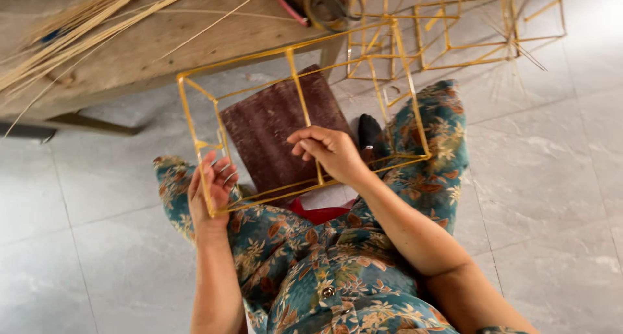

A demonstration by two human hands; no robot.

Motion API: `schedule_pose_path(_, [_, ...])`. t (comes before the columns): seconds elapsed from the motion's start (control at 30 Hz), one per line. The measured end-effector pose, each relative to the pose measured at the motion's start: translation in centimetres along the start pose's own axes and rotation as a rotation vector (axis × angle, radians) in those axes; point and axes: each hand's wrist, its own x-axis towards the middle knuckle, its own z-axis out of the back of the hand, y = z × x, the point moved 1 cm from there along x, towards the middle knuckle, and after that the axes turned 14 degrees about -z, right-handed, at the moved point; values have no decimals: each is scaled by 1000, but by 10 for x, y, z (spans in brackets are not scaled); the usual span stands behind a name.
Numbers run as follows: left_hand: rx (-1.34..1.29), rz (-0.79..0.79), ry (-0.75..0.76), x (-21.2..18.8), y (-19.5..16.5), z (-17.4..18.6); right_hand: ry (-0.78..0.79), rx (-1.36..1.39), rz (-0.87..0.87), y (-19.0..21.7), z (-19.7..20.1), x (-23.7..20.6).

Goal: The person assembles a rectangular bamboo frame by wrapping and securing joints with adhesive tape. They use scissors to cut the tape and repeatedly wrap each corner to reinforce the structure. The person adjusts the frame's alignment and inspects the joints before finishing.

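Note:
A box-shaped frame of thin yellow bamboo sticks (295, 74) is held above my lap. My left hand (211, 188) grips the frame's near left corner, with its fingers wrapped round an upright stick. My right hand (331, 152) pinches a middle stick of the frame near its lower end. Below the frame lie a dark brown woven mat (272, 123) and my knees in a teal flowered garment (428, 146).
A low wooden table (162, 42) at the top left carries loose bamboo strips (71, 26), a red-handled tool (289, 6) and a roll of tape (328, 6). More finished stick frames (454, 29) stand on the grey tiled floor (551, 178) at the top right.

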Motion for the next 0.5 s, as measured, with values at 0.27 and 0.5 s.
schedule_pose_path(0.27, [-4,-23,-3,0,6,-5,-2,-22,115,-9,8,-5])
schedule_pose_path(0.5, [32,-218,-69,-9,10,-8,-16,13,80,-9,17,-9])
